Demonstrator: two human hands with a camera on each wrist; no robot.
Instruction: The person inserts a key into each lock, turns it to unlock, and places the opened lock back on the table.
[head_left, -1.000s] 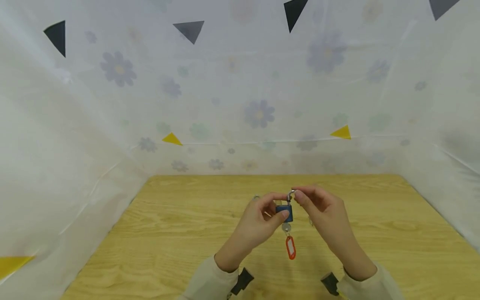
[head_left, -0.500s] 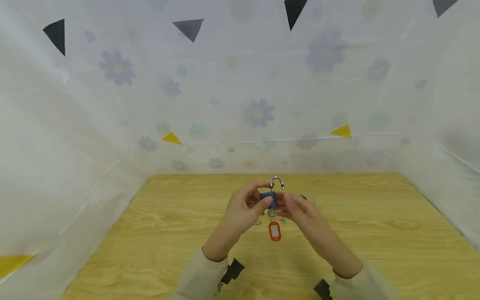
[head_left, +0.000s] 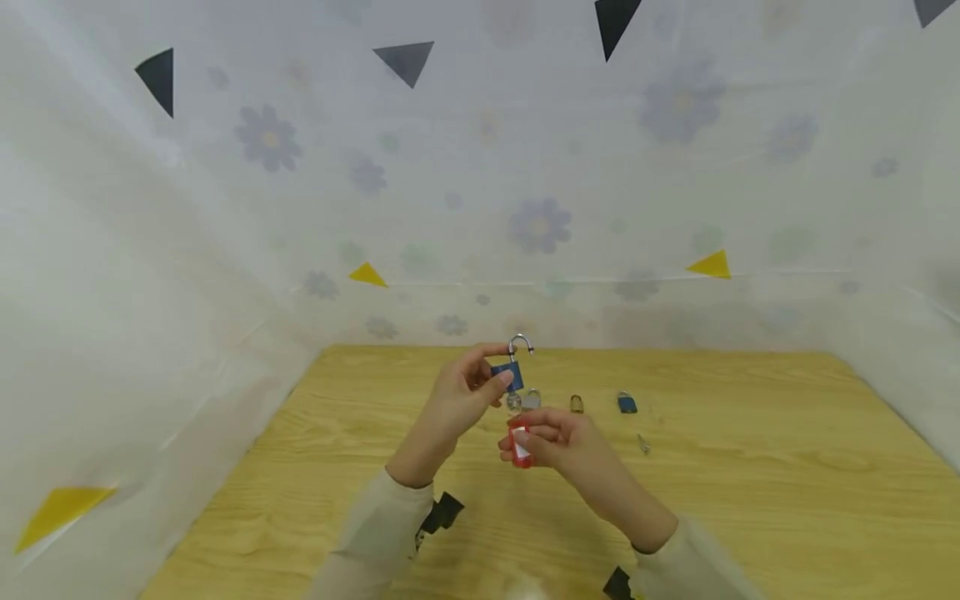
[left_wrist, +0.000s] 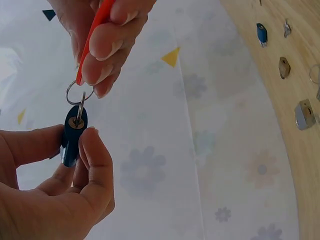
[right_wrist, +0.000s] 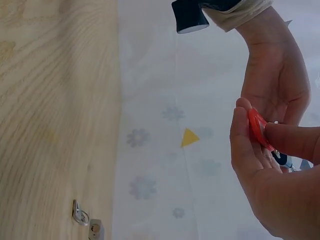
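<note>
Left hand [head_left: 457, 400] pinches the blue padlock [head_left: 507, 374] body, thumb against fingers, shackle [head_left: 520, 344] up and apparently open. Right hand [head_left: 558, 440] pinches the red key tag [head_left: 519, 446] just below, key [left_wrist: 80, 107] seated in the keyway. Padlock is held above the table [head_left: 750, 467], mid-centre. Step looks like key work after unlocking; next move needs a steady straight pull or turn. Both wrists raised, forearms angled inward.

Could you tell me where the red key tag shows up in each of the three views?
Head: red key tag at centre, pinched by the right hand, below the blue padlock.
Left wrist: top left, between the right hand's fingers, above the padlock.
Right wrist: right of centre, edge-on between thumb and fingers.
Shared landmark: the yellow triangle on the backdrop.
</note>
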